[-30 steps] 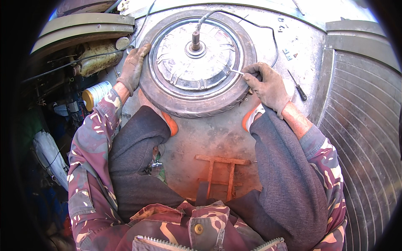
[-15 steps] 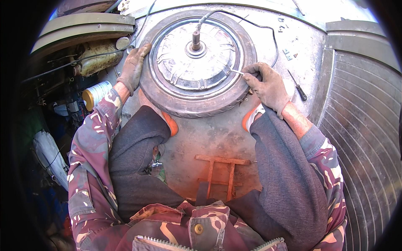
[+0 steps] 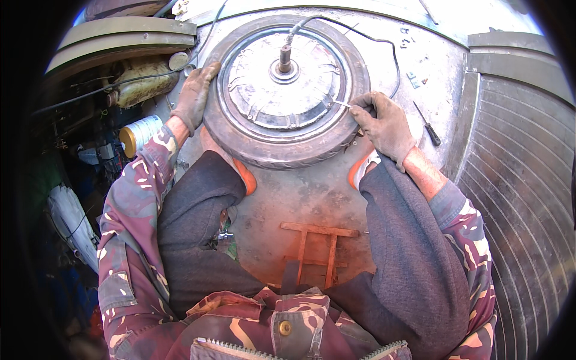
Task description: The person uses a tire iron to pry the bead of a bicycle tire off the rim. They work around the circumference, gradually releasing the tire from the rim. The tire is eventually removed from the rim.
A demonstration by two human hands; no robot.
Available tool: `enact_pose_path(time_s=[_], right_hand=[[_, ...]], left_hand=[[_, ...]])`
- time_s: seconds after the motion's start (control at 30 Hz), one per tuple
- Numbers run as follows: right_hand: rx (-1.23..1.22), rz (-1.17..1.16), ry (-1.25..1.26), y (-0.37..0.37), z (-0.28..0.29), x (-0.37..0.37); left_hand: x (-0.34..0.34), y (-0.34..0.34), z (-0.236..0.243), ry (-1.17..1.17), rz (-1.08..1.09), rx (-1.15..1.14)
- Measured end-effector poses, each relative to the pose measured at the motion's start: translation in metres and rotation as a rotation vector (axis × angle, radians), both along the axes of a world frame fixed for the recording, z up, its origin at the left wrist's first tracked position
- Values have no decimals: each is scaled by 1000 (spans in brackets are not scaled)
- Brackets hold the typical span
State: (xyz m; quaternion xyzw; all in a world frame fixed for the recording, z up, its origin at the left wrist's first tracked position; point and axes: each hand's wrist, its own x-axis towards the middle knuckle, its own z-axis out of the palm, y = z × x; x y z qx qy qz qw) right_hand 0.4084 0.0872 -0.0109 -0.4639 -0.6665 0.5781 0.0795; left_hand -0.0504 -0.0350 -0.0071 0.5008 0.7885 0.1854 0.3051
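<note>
A hub motor wheel with a black tyre lies flat before me, its silver cover ringed by small bolts. From the central axle a black cable loops to the right. My gloved left hand grips the tyre's left side. Over the right side, my gloved right hand pinches a thin metal rod, apparently a hex key. Its tip meets the cover's edge at a bolt; the rest is hidden in the fingers.
To the right lie a screwdriver and several small parts. A ribbed metal panel borders that side. An orange metal frame lies between my legs. On the left are a wire spool and a dirty cylinder.
The wheel has shifted slightly to the right, and the rod's tip with it. Both hands keep their grips, with only a slight shift.
</note>
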Motion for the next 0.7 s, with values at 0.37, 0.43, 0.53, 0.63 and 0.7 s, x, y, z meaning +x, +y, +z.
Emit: enact_pose_path(time_s=[0.37,0.43,0.53,0.63,0.7], right_hand=[[409,108,-169,-7,23,-14],[388,155,-194,-4,28,-16],[390,231,-238,2,36,-20],[385,299,-303,7,41,-24],[379,334,-345,8,42,-28]], left_hand=[[0,0,1,-63,63,11],[1,-1,0,-129,129,25],[-1,1,1,-160,207,-10],[2,3,3,-209,254,6],[6,4,7,-252,285,22]])
